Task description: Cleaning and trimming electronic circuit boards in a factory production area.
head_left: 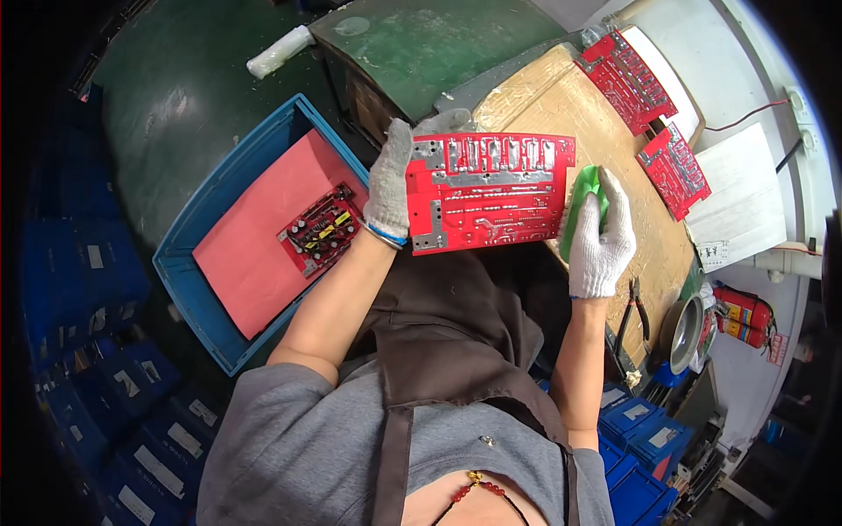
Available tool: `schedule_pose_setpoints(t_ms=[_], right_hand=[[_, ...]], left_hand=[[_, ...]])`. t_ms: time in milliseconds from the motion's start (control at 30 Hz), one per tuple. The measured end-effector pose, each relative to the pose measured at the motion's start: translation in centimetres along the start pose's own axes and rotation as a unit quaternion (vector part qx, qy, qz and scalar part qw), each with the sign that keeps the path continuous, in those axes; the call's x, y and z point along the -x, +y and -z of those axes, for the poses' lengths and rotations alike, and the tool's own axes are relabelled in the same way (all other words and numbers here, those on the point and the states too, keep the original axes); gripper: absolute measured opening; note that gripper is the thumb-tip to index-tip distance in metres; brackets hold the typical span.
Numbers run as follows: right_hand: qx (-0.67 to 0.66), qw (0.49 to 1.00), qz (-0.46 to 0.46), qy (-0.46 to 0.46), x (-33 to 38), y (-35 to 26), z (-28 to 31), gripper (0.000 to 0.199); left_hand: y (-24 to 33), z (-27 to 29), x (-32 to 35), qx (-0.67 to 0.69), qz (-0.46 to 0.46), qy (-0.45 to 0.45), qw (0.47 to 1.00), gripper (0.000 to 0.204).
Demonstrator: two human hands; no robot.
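Observation:
A red circuit board (504, 197), solder side showing with silvery tracks, is held up in front of me. My left hand (392, 180), in a grey-white work glove, grips its left edge, with part of the fingers behind it. In my gloved right hand (605, 232) is a green brush (586, 210), its pale bristles facing the board's right edge; whether they touch cannot be made out. Two more red boards, one large (627, 83) and one smaller (674, 171), lie at the far right of the workbench (653, 245).
On the left stands a blue bin (189, 294) with a pink sheet (254, 254) and a populated circuit board (323, 230) inside. Pliers (633, 320) and a round metal dish (682, 333) sit at the bench's near right. Several blue crates (88, 263) are stacked far left.

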State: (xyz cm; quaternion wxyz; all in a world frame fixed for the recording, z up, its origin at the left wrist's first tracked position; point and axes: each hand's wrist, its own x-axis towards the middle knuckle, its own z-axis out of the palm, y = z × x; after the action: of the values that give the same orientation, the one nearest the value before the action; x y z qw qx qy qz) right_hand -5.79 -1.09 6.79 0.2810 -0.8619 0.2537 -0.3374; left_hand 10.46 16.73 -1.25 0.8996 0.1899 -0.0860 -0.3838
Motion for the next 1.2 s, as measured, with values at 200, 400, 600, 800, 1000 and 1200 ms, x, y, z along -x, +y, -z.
schedule_pose_setpoints(t_ms=[200, 400, 600, 800, 1000, 1200], right_hand=[[0.003, 0.999, 0.031, 0.007, 0.2, 0.1, 0.0, 0.033], [-0.016, 0.997, 0.066, -0.022, 1.6, -1.6, -1.7, 0.034], [0.044, 0.944, 0.279, -0.173, 2.3, -8.0, -5.0, 0.033], [0.096, 0.993, 0.070, 0.013, -7.2, 0.2, -1.1, 0.026], [0.014, 1.000, 0.007, -0.011, -2.4, 5.5, 1.7, 0.035], [-0.005, 1.000, -0.028, 0.001, -0.5, 6.6, 2.5, 0.035]], left_hand=[[0.4, -0.7, 0.1, -0.039, -0.010, 0.017, 0.999, 0.091], [0.8, -0.6, 0.5, -0.047, -0.011, 0.024, 0.999, 0.093], [0.1, -0.9, 1.0, -0.142, -0.017, 0.019, 0.990, 0.083], [4.2, -0.8, 3.6, -0.075, -0.029, 0.052, 0.995, 0.083], [17.4, 5.8, 9.8, -0.195, -0.147, 0.280, 0.928, 0.061], [22.1, 11.9, 12.0, -0.473, -0.126, 0.363, 0.793, 0.041]])
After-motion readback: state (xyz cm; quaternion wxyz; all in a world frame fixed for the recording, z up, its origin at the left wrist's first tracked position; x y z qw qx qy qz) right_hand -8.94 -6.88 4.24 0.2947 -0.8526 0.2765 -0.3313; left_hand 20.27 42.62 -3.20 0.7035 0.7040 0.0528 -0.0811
